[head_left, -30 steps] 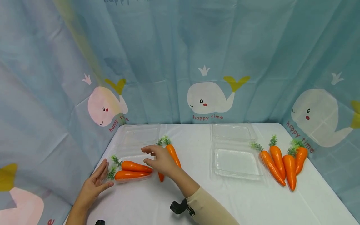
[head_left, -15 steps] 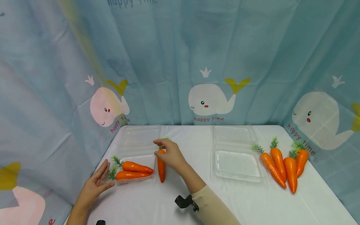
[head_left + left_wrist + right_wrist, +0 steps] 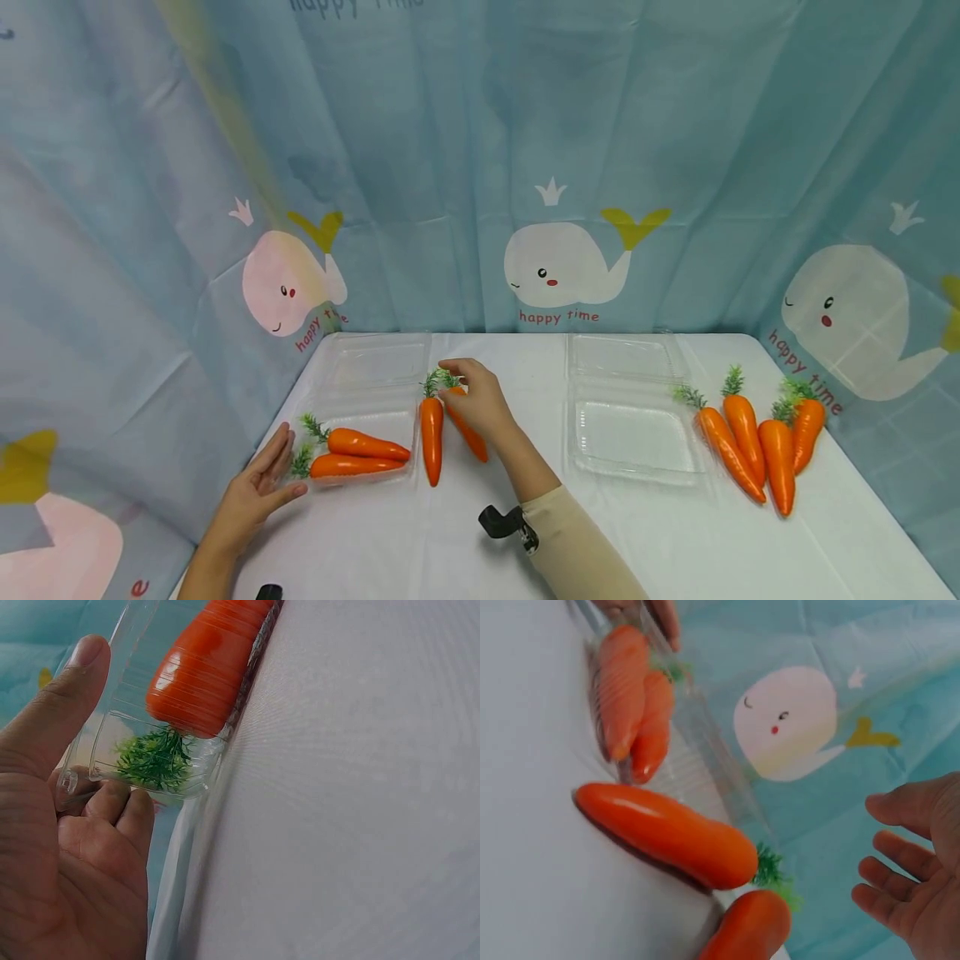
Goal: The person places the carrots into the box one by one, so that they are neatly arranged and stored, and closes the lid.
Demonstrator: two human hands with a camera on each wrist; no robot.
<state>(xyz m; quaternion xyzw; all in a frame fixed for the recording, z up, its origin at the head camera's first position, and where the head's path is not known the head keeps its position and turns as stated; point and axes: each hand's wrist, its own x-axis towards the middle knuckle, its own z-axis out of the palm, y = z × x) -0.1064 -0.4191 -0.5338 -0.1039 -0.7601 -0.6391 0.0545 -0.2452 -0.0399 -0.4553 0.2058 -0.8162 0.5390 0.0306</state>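
In the head view, my left hand (image 3: 251, 500) is at the left end of a clear plastic box (image 3: 386, 422), thumb and fingers spread. The left wrist view shows its fingertips at the box's corner, near a carrot's green top (image 3: 157, 757). Two orange carrots (image 3: 367, 444) lie side by side inside. Right of the box, a loose carrot (image 3: 431, 437) lies on the cloth. Above another loose carrot (image 3: 468, 433), my right hand (image 3: 483, 404) hovers with parted fingers, partly covering it. In the right wrist view, that hand holds nothing and is apart from the carrots.
A second clear box (image 3: 633, 437) stands right of centre, its lid (image 3: 626, 354) folded back. Several carrots (image 3: 776, 462) lie at the right. The left box's lid (image 3: 375, 362) lies back too. A blue curtain (image 3: 450, 167) hangs behind the white-covered table (image 3: 675, 542).
My right hand has moved right, from beside the left box's carrots, past the nearer loose carrot, to above the other one. My left hand has stayed at the box; the carrots lie where they were.
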